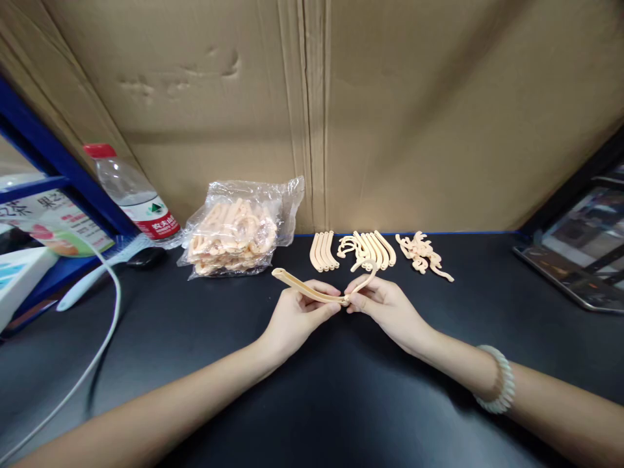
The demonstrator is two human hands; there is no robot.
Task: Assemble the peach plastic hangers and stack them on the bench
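While a clear bag [288, 207] sits back left, left hand [297, 320] with its grip closed around a long tan bar [303, 288], bar's end meeting a tan hook [369, 277] over the worktop [312, 403], right hand [390, 309] pinching the hook, small bits [420, 248] piled farther right.

A handwork station, whether in a home or workshop is unclear: a smooth black counter [312, 396], upright brown cardboard panels [439, 117] behind, curved peach-coloured pieces [325, 251] in separate groups, a crumpled clear plastic bag [288, 207] of more.
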